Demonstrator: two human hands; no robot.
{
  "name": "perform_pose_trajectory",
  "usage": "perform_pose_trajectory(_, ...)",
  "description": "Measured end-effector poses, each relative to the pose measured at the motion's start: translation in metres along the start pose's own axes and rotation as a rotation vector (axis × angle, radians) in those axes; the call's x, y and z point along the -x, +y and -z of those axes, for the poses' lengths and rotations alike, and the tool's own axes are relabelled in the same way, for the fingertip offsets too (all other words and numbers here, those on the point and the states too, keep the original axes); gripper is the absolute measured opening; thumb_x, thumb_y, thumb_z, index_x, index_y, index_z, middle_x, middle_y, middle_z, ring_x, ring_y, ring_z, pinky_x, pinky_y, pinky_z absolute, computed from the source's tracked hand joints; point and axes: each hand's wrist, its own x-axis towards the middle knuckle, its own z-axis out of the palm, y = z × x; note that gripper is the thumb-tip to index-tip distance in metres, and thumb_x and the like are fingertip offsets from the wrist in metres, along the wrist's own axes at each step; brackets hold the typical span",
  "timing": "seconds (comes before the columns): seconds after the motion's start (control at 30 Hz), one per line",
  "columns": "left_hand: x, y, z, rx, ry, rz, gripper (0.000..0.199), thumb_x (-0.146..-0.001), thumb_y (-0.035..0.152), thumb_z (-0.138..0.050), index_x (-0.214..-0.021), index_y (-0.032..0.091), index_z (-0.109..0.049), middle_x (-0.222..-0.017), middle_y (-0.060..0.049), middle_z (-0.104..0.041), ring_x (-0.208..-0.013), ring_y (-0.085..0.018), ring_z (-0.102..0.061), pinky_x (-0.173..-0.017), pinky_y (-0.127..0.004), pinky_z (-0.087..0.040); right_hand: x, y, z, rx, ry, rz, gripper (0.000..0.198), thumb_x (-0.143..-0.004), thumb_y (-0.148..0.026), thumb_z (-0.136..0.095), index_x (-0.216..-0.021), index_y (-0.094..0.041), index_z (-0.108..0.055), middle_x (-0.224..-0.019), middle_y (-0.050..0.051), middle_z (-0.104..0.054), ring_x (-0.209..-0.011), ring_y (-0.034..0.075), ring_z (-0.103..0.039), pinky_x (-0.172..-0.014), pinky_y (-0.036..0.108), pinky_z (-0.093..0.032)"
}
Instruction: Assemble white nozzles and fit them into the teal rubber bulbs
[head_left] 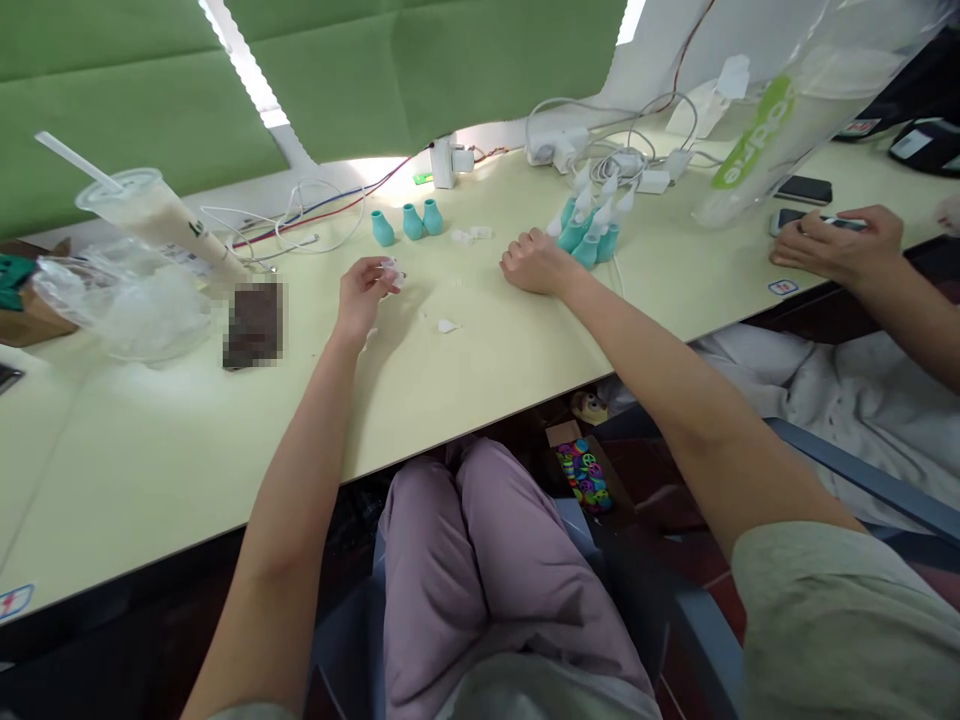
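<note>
My left hand (361, 298) is raised a little over the table, its fingertips pinching a small clear plastic piece (391, 274). My right hand (537, 263) rests on the table with curled fingers; whatever they hold, if anything, is hidden. Just beyond it stands a cluster of teal bulbs (589, 250) with white pointed tips (609, 188). Three teal bulbs without tips stand farther back, one teal bulb (382, 229) apart from the other pair (422, 219). Between my hands lie a loose white tip (448, 326) and small clear pieces (472, 234).
At left are a tilted drink cup (161, 220) with a straw, a crumpled plastic bag (142, 310) and a blurred dark object (255, 322). Cables and a power strip (559, 148) line the back. A big clear bag (795, 130) and another person's hand (847, 245) holding a phone are right.
</note>
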Motion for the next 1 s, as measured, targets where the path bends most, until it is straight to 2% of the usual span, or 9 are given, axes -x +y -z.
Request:
perform_pose_trajectory(0.13, -0.001, -0.002, 0.000, 0.014, 0.010, 0.005, 0.027, -0.070, 0.039, -0.068, -0.088, 0.021, -0.061, -0.080, -0.003, -0.069, -0.062, -0.010, -0.060, -0.063, -0.025, -0.049, 0.002, 0.002, -0.003, -0.057, 0.047, -0.032, 0.050, -0.092, -0.047, -0.025, -0.087, -0.013, -0.062, -0.089, 0.010, -0.065, -0.107, 0.032, -0.051, -0.089, 0.056, -0.033)
perform_pose_trajectory(0.23, -0.001, -0.002, 0.000, -0.008, -0.001, 0.017, 0.031, -0.070, 0.041, -0.068, -0.090, 0.019, -0.060, -0.080, -0.003, -0.069, -0.062, -0.010, -0.060, -0.063, -0.024, -0.049, 0.006, 0.001, -0.003, -0.135, 0.075, -0.045, 0.050, -0.092, -0.049, -0.028, -0.080, -0.014, -0.061, -0.087, 0.007, -0.065, -0.108, 0.031, -0.051, -0.092, 0.057, -0.031)
perform_pose_trajectory(0.33, 0.000, -0.002, 0.000, -0.028, -0.008, 0.022, 0.031, -0.071, 0.039, -0.067, -0.092, 0.018, -0.059, -0.082, -0.004, -0.069, -0.063, -0.009, -0.060, -0.063, -0.023, -0.048, 0.010, -0.001, 0.002, -0.197, 0.099, -0.028, 0.054, -0.094, -0.045, -0.022, -0.075, -0.012, -0.061, -0.082, 0.007, -0.065, -0.107, 0.026, -0.052, -0.096, 0.053, -0.029)
perform_pose_trajectory(0.53, 0.000, -0.003, 0.001, -0.040, -0.011, 0.026, 0.025, -0.074, 0.031, -0.065, -0.094, 0.017, -0.059, -0.082, -0.004, -0.067, -0.064, -0.009, -0.060, -0.065, -0.023, -0.047, 0.011, -0.004, 0.008, -0.160, 0.076, 0.026, 0.038, -0.093, -0.023, -0.026, -0.077, -0.016, -0.061, -0.082, 0.009, -0.064, -0.104, 0.027, -0.052, -0.098, 0.055, -0.028)
perform_pose_trajectory(0.67, 0.000, -0.002, 0.001, -0.042, -0.015, 0.023, 0.024, -0.075, 0.029, -0.064, -0.095, 0.017, -0.058, -0.081, -0.003, -0.066, -0.065, -0.009, -0.060, -0.066, -0.023, -0.047, 0.012, -0.006, 0.008, -0.202, 0.056, -0.005, 0.037, -0.092, -0.025, -0.027, -0.082, -0.017, -0.062, -0.085, 0.010, -0.062, -0.104, 0.028, -0.050, -0.096, 0.057, -0.028)
perform_pose_trajectory(0.8, 0.000, 0.002, 0.003, -0.027, -0.005, 0.016, 0.025, -0.075, 0.030, -0.064, -0.095, 0.017, -0.058, -0.081, -0.003, -0.066, -0.067, -0.010, -0.060, -0.066, -0.023, -0.047, 0.011, -0.020, 0.017, -0.140, 0.086, 0.020, 0.040, -0.093, -0.022, -0.024, -0.085, -0.017, -0.062, -0.084, 0.009, -0.062, -0.100, 0.026, -0.051, -0.096, 0.053, -0.028)
perform_pose_trajectory(0.9, -0.002, 0.005, 0.011, -0.019, 0.045, 0.015, 0.026, -0.073, 0.032, -0.065, -0.094, 0.018, -0.058, -0.083, -0.003, -0.067, -0.067, -0.010, -0.060, -0.064, -0.023, -0.046, 0.000, -0.039, 0.023, -0.119, 0.229, -0.114, 0.038, -0.093, -0.022, -0.024, -0.092, -0.016, -0.062, -0.085, 0.010, -0.064, -0.095, 0.026, -0.053, -0.094, 0.050, -0.030)
perform_pose_trajectory(1.0, -0.004, 0.006, 0.024, -0.010, 0.137, 0.015, 0.027, -0.073, 0.035, -0.062, -0.094, 0.019, -0.058, -0.084, -0.003, -0.068, -0.066, -0.010, -0.059, -0.063, -0.022, -0.044, -0.021, -0.058, 0.021, -0.253, 0.338, -0.321, 0.028, -0.090, -0.022, -0.035, -0.097, -0.017, -0.061, -0.086, 0.009, -0.066, -0.089, 0.025, -0.055, -0.087, 0.045, -0.034)
